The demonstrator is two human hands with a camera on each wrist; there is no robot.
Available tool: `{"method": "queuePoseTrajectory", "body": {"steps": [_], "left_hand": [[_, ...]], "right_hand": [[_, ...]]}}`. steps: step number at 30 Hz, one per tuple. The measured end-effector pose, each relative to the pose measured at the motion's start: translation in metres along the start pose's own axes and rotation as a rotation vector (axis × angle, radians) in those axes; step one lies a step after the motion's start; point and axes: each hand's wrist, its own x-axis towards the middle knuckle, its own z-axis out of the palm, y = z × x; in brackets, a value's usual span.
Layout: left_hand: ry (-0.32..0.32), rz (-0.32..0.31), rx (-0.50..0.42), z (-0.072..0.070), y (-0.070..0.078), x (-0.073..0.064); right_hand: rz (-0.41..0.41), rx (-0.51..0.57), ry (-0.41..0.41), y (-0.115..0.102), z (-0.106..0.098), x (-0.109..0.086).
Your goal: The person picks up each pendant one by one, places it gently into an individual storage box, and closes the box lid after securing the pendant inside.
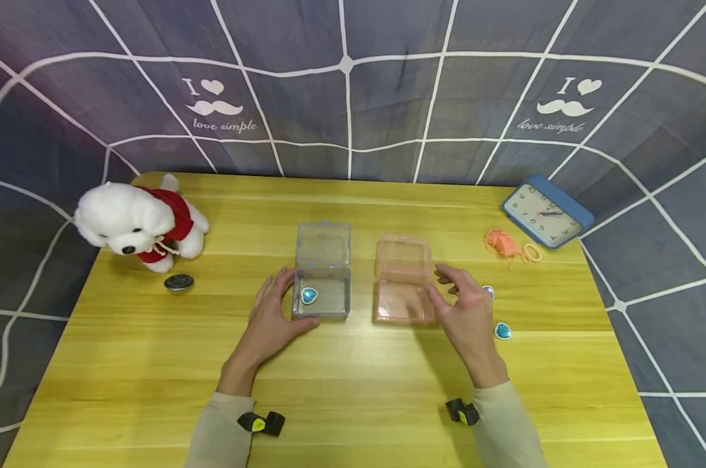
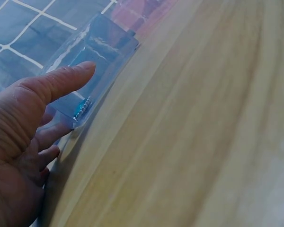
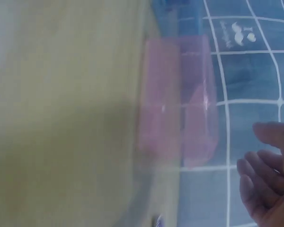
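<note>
A clear plastic box (image 1: 331, 312) stands with its lid tipped back, and a blue heart-shaped gem (image 1: 309, 296) with a pale studded rim lies inside. My left hand (image 1: 274, 315) holds this box at its left side, thumb along the front wall, fingers by the left wall. To the right, a pink see-through box (image 1: 404, 305) also stands with its lid back. Over its right edge is my right hand (image 1: 464, 312), fingers loosely bent with nothing between them. A purple gem (image 1: 489, 292) is partly hidden behind that hand; another blue heart gem (image 1: 502, 331) lies to its right.
A white plush dog (image 1: 125, 218) in red sits at the back left, with a dark oval object (image 1: 179, 283) before it. At the back right are a blue clock (image 1: 546, 211), orange yarn (image 1: 503, 244) and a small pale ring (image 1: 532, 253). A tiled-pattern cloth hangs behind the table.
</note>
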Motion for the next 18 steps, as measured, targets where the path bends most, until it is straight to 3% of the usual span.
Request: {"method": "queuePoseTrajectory", "body": {"steps": [8,13,18], "left_hand": [[-0.008,-0.003,-0.006,-0.001,0.0,0.001],[-0.006,0.0,-0.003,-0.001,0.0,0.001],[-0.009,-0.002,-0.001,-0.001,-0.001,0.0]], "right_hand": [[0.13,-0.05,0.085,0.03,-0.021,-0.032],[0.259,-0.101,0.152,0.046,-0.034,-0.054],[0.417,-0.101,0.146,0.053,-0.044,-0.076]]}}
